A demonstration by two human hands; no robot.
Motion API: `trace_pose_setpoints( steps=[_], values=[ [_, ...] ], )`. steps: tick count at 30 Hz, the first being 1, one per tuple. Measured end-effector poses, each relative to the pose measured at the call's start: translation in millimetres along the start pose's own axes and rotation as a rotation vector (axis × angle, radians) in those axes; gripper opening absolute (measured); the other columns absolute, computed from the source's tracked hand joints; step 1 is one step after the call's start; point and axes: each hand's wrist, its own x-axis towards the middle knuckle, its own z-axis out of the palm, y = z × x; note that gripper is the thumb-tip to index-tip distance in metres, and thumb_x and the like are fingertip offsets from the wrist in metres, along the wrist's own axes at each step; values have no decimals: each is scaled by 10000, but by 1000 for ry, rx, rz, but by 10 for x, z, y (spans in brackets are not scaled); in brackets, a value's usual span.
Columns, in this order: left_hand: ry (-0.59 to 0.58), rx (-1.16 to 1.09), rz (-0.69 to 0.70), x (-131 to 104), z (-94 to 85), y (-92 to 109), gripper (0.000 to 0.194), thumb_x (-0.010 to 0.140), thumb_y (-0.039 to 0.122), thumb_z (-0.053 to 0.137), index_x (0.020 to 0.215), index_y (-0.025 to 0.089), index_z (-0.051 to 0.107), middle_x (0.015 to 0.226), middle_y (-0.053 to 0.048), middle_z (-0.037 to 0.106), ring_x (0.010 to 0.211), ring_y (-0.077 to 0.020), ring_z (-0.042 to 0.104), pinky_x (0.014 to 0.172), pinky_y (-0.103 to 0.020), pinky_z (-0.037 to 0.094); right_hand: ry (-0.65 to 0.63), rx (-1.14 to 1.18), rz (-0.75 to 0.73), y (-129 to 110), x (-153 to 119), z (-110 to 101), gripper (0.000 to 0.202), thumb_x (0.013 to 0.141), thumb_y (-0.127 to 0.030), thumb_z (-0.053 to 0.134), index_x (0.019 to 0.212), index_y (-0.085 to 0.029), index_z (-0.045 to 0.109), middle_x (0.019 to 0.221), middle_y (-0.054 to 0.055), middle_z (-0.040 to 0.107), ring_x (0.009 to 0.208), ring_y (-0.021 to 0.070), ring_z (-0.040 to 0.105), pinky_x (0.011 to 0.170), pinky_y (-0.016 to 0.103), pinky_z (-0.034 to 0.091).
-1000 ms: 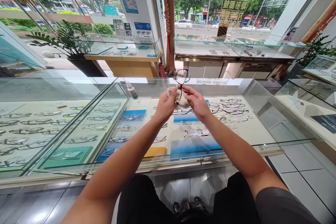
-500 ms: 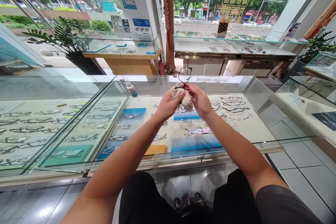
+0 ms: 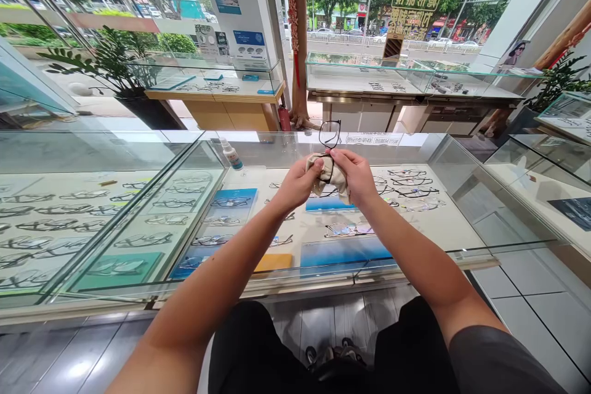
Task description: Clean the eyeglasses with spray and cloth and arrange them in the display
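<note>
Above the glass counter I hold a pair of dark-framed eyeglasses (image 3: 330,133) upright, one lens rim at the top and the other end down among my fingers. A beige cleaning cloth (image 3: 340,182) is bunched around the lower part of the frame. My left hand (image 3: 296,183) is closed on the cloth, thumb pressed over it. On the other side, my right hand (image 3: 359,178) pinches the frame near its middle, with the cloth's edge against its palm. Folds of cloth and my fingers hide the lower lens.
A white spray bottle (image 3: 231,154) stands on the glass display counter (image 3: 277,146), left of my hands. Under the glass lie several eyeglasses (image 3: 348,230), blue cards and a yellow card (image 3: 273,263). More showcases (image 3: 364,81) stand by the windows.
The eyeglasses and cloth have shifted slightly right and turned a little. My right hand has moved closer around the frame, and the cloth hangs farther right.
</note>
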Motion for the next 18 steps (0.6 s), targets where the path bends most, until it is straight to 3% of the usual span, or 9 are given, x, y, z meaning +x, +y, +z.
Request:
trace_pose_setpoints(
  steps=[4,7,11,14,18],
  values=[
    [-119,-69,-31,-9,3,7,527,885,647,839,1063,176,683,863,-18,648,737,-150,526,682,-274,437,30,-8,20,-33,36,-24,402,603,-531,1018,847,-246,876,914,24,844,817,162,710,753,292,593],
    [-118,-74,-47,-22,15,-6,530,836,594,902,1063,179,664,852,-6,640,714,-135,516,656,-259,415,43,-8,14,-33,46,-29,419,588,-536,1024,828,-239,852,873,16,824,793,159,696,724,290,575],
    [-20,-25,-73,-36,32,-59,527,823,624,898,965,190,635,749,30,587,635,-116,472,609,-250,384,8,-18,49,-10,29,-17,457,593,-557,1023,846,-235,820,841,6,797,782,165,676,709,301,549],
    [86,31,-40,-33,40,-109,532,874,684,822,890,188,628,758,12,623,671,-130,522,646,-260,423,-43,-40,86,3,2,-3,469,620,-582,1001,885,-238,823,891,14,808,845,176,682,751,304,535],
    [176,11,-31,-23,51,-143,550,880,719,789,948,183,690,802,-9,674,738,-166,598,708,-284,481,-158,-59,134,11,-32,12,441,688,-617,940,914,-248,857,988,35,833,949,197,688,832,314,534]
  ],
)
